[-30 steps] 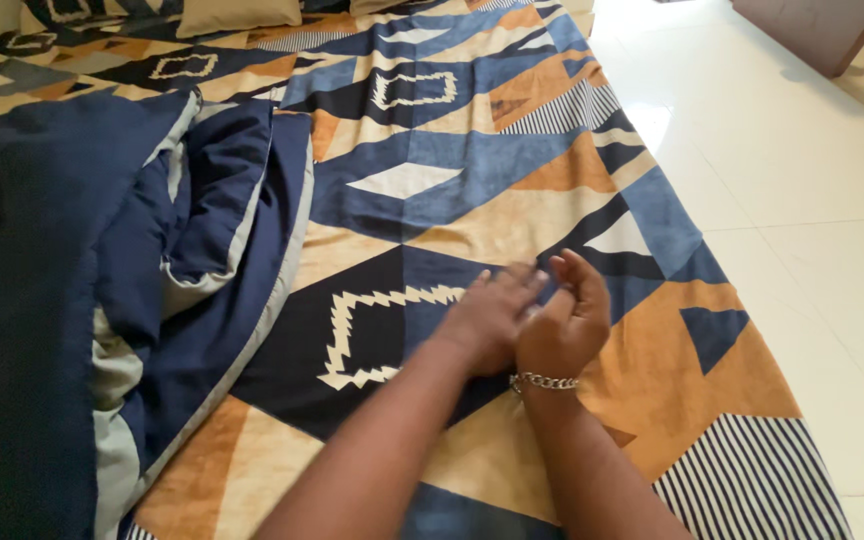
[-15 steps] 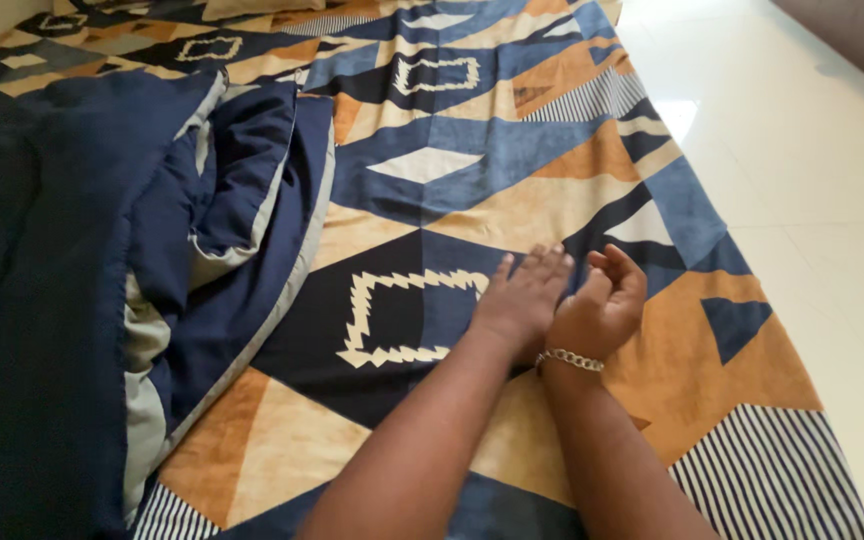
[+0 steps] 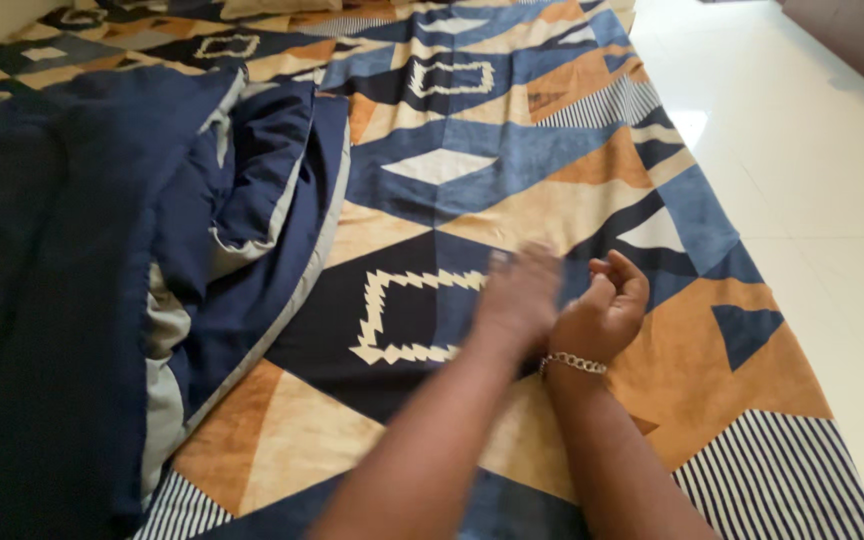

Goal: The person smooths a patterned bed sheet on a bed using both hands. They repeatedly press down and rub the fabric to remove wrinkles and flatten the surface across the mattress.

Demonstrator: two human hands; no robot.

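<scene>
Left hand point(image 3: 520, 295), blurred, fingers apart and flat, is pressing the patterned bedsheet point(image 3: 512, 190) spread across the bed, right hand point(image 3: 604, 312) loosely curled, empty, alongside; judging flat-palmed outward strokes are working best.

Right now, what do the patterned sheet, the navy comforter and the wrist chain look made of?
Patterned sheet: thin woven cloth, likely cotton, matte; it lies flat with a printed geometric design. Navy comforter: padded fabric with grey edging, soft matte; it bunches in thick, puffy folds. Wrist chain by the right hand: silver-coloured metal links by their shine; which metal is unclear. The left hand is blurred.
</scene>
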